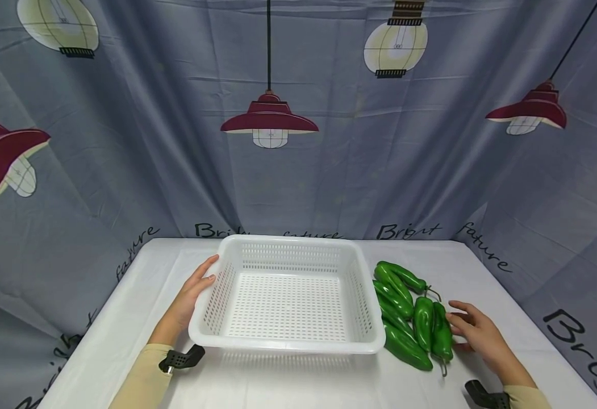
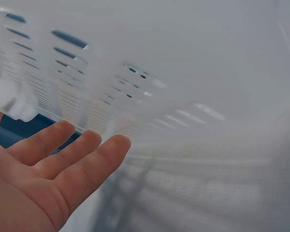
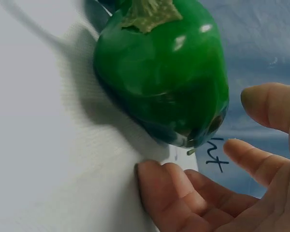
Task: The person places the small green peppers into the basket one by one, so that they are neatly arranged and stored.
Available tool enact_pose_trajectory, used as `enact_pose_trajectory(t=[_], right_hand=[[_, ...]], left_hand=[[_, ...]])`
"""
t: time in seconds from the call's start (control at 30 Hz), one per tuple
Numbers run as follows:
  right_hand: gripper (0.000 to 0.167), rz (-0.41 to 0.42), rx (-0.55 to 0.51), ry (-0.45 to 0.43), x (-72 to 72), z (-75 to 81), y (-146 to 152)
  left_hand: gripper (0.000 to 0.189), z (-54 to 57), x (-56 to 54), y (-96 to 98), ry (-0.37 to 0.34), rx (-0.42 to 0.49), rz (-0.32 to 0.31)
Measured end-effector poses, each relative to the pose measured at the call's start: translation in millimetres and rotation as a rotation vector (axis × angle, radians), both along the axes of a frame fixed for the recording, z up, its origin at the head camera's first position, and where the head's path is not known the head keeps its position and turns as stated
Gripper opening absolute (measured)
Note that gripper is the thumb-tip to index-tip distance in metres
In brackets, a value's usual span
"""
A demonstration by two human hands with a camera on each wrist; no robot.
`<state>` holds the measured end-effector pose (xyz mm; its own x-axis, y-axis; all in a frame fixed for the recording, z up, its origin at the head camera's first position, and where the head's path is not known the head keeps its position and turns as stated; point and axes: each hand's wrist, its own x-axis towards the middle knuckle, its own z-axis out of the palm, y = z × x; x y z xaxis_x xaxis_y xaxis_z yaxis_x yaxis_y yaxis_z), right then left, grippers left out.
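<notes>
A white plastic basket (image 1: 285, 307) with slotted walls stands in the middle of the white table. My left hand (image 1: 192, 296) is at its left side, fingers extended along the outer wall (image 2: 92, 92). In the left wrist view the left hand (image 2: 53, 174) has loosely bent fingertips near or touching that wall; contact is hard to tell. Several glossy green peppers (image 1: 423, 324) lie in a pile right of the basket. Beside the rightmost pepper (image 1: 442, 332) is my right hand (image 1: 482, 335). In the right wrist view, parted fingers of the right hand (image 3: 232, 188) surround space near a pepper (image 3: 159, 72), holding nothing.
The white tablecloth (image 1: 257, 380) covers the table. A grey-blue curtain (image 1: 329, 182) with printed lamps and lettering hangs behind and at both sides. Black straps (image 1: 182, 359) sit on both wrists. The basket's right wall partly hides some peppers.
</notes>
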<state>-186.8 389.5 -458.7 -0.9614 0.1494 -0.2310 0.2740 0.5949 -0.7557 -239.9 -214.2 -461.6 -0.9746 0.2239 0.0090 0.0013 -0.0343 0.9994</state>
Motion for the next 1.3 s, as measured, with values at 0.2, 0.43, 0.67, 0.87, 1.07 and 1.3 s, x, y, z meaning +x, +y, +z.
enact_pose_trajectory(t=[0.2,0.43,0.67,0.87,1.07,1.3], right_hand=[[0.069,-0.007,-0.051,0.009,1.8,-2.1,1.6],[0.067,0.017,-0.03,0.022,3.0,1.1,-4.3],[0.064,0.053,-0.027,0.042,2.1,0.8,-11.2],[0.061,0.047,-0.029,0.049,4.6,-1.9,-12.4],[0.061,0.02,-0.037,0.056,7.3,-4.1,-12.0],[0.059,-0.013,-0.021,0.06,7.6,-5.7,-11.4]], left_hand=[[0.059,-0.6,0.4,-0.5,0.01,-0.003,0.002],[0.06,-1.1,1.6,-1.9,0.014,-0.007,0.006],[0.059,-1.2,2.5,-4.3,0.014,-0.003,0.011],[0.059,-0.3,2.4,-3.9,0.014,0.008,0.0],[0.059,-0.1,1.6,-1.4,0.016,-0.006,-0.002],[0.059,-0.3,0.8,0.3,0.018,-0.007,-0.002]])
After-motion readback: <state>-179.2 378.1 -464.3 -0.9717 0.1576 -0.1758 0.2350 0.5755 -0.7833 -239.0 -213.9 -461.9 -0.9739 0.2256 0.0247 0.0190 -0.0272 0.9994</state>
